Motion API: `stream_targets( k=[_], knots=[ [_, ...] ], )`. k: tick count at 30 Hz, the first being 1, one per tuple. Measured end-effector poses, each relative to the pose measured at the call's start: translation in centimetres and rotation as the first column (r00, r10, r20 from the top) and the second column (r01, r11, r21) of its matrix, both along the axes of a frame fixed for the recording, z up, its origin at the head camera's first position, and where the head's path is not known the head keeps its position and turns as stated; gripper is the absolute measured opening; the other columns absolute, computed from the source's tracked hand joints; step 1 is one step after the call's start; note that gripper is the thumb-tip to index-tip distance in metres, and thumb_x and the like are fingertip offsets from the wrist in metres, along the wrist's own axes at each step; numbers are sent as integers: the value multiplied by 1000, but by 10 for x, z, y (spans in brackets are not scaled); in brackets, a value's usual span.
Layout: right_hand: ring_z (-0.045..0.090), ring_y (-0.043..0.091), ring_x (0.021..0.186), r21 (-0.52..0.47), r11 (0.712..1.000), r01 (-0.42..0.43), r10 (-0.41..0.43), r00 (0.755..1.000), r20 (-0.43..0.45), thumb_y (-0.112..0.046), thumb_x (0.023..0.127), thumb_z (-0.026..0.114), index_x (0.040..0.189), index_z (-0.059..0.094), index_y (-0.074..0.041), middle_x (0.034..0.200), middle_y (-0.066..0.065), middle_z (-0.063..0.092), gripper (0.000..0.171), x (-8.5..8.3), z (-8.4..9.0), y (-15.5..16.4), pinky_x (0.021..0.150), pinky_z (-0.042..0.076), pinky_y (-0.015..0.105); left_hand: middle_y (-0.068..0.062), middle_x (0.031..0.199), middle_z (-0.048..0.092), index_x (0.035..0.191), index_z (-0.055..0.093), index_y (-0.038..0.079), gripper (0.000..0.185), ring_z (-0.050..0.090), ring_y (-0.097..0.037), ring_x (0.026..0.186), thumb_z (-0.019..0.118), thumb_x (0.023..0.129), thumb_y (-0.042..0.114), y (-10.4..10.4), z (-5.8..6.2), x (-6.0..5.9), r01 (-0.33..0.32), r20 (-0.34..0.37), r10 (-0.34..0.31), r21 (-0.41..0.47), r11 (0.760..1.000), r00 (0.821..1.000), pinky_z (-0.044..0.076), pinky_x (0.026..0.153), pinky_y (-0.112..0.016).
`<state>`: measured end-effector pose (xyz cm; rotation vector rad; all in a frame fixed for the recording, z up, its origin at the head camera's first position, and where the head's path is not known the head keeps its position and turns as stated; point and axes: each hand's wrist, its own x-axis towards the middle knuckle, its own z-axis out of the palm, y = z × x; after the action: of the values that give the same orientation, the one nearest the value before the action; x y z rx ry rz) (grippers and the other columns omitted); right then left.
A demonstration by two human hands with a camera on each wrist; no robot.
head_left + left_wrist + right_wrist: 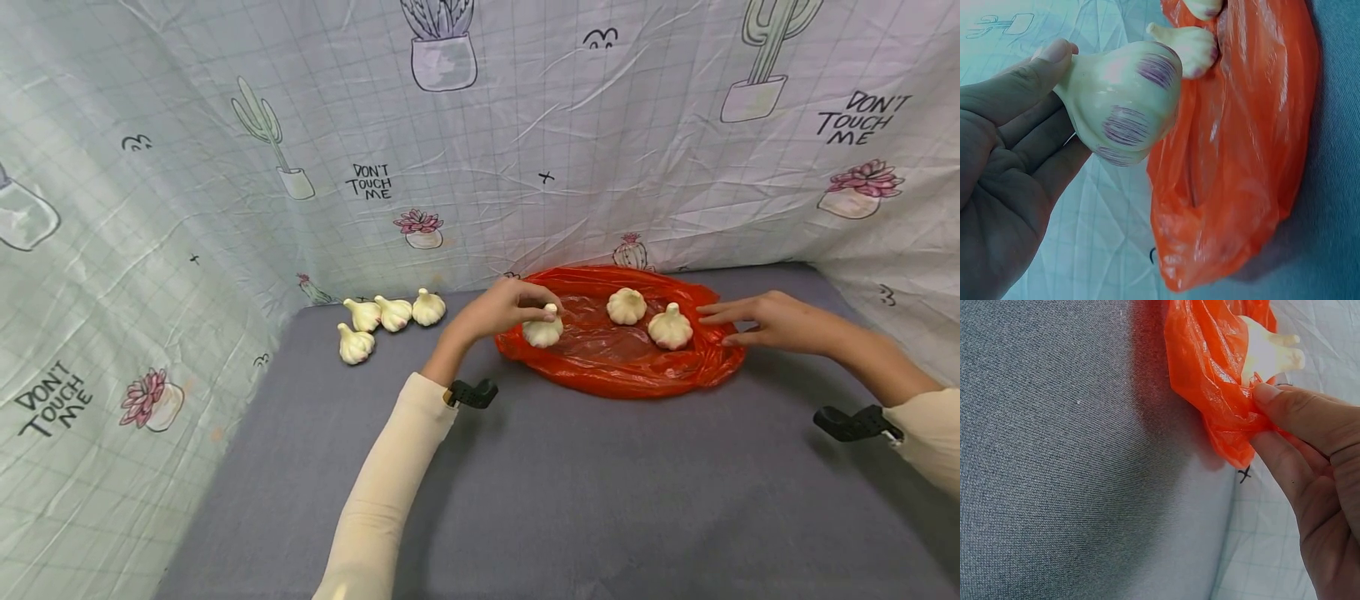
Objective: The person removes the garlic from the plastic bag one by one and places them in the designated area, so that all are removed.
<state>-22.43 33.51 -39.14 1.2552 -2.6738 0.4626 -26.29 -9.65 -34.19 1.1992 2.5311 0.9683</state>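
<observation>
An orange-red plastic bag (630, 362) lies spread on the grey table (570, 492), with two garlic bulbs (626, 306) (670, 327) resting inside. My left hand (517, 307) pinches a third garlic bulb (543, 330) by its stem over the bag's left side. In the left wrist view that bulb (1124, 100), white with purple streaks, sits at my fingertips (1054, 53) beside the bag (1241, 162). My right hand (757, 321) pinches the bag's right edge. In the right wrist view my thumb and fingers (1279, 400) grip a fold of the bag (1216, 369).
Several more garlic bulbs (382, 321) lie in a cluster at the table's back left, near the cloth. A cactus-print cloth (487, 150) hangs as a backdrop around the rear and sides. Black wrist mounts (472, 393) (855, 422) sit on both forearms.
</observation>
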Motion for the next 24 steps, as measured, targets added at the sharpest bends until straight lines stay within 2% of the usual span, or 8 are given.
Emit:
stream_targets(
  k=[5,11,17,24],
  knots=[
    [51,-1,78,-13,1000,-16,16,1000,-23,-9,74,89,115,77,-6,122,11,72,43,-2,-3,1,62,45,24,5,105,75,112,78,10,19,62,-8,91,69,98,20,-11,-1,1,-4,-6,4,11,1000,1000,49,82,-25],
    [49,1,75,-31,998,-50,50,999,-1,-3,75,87,114,79,-10,123,18,71,40,-1,-4,0,62,40,21,5,104,75,111,78,12,18,64,-9,94,70,98,21,-27,-4,4,-35,-17,35,29,999,999,50,84,-27],
    [50,3,76,-30,997,-65,64,998,-22,-2,74,87,114,78,-9,121,19,71,42,-1,-3,-1,62,41,23,7,104,75,110,78,14,17,63,-10,91,71,97,23,-45,-8,8,-97,-8,97,15,995,995,49,80,-27],
    [52,1,79,-15,999,-48,47,998,-34,-6,74,88,116,78,-11,122,14,72,43,-2,-3,-1,64,46,24,6,104,75,112,78,13,18,65,-10,93,71,97,21,-62,-5,13,-124,-4,124,32,992,992,51,83,-28]
  ],
)
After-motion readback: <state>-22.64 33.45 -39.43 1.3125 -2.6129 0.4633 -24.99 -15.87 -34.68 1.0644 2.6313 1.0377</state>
